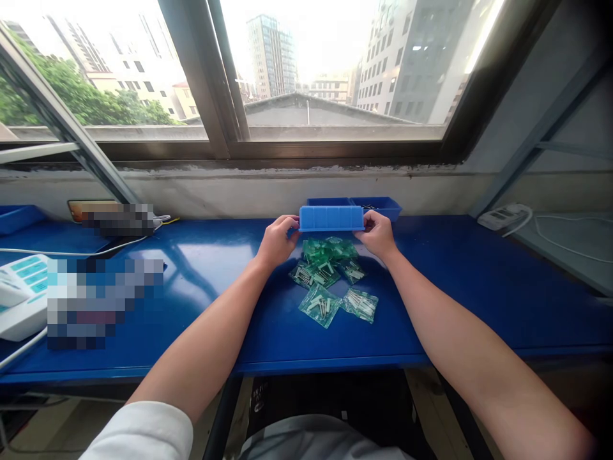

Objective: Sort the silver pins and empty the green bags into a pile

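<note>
Between my two hands a blue plastic bin (331, 218) is tipped on its side over the table, its ribbed outside facing me. My left hand (279, 239) grips its left end and my right hand (377, 234) its right end, fingers closed on the rim. Below the bin lies a heap of green-tinted plastic bags (330, 250), partly overlapping. Nearer to me a small bag of screws and white plugs (322, 305) lies flat beside a similar bag (360, 304). The inside of the bin is hidden from me.
More blue bins (383, 206) stand behind the held one, against the wall. On the left of the blue table (205, 306) are a white device with teal keys (29, 281), a phone-like object (93, 209) and cables. A white power strip (502, 217) lies at right.
</note>
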`<state>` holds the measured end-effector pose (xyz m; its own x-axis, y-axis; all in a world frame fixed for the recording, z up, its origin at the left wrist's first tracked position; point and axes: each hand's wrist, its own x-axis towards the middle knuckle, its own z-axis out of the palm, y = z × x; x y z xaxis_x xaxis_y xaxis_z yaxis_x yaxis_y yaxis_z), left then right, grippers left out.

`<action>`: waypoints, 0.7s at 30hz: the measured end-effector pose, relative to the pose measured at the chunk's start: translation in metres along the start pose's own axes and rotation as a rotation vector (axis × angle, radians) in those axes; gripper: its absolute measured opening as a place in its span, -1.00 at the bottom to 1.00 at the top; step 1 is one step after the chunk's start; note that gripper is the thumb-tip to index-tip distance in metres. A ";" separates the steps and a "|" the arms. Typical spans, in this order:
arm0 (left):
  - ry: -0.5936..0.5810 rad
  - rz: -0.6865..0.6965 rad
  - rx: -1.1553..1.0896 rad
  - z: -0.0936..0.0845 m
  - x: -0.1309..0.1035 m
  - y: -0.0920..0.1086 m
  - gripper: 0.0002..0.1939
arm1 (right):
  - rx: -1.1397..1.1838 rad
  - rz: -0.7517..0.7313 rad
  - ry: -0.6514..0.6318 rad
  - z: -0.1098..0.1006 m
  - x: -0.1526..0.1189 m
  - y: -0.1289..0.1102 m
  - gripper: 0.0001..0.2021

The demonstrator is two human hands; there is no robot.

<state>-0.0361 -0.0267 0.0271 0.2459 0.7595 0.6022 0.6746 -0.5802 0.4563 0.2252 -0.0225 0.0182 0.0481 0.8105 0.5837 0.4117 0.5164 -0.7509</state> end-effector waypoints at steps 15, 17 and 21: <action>0.098 0.112 0.171 0.007 0.002 0.003 -0.74 | 0.149 0.177 0.141 0.024 0.005 -0.017 -0.65; 0.122 0.070 0.142 0.006 0.003 -0.001 -0.80 | 0.151 0.160 0.127 0.025 0.004 -0.020 -0.63; 0.245 -0.028 0.213 -0.003 0.007 -0.010 -0.79 | 0.005 0.147 0.062 0.022 0.002 -0.017 -0.61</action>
<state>-0.0437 -0.0162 0.0288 0.0678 0.6661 0.7428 0.8157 -0.4657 0.3432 0.1982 -0.0235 0.0253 0.1637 0.8590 0.4851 0.3918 0.3947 -0.8311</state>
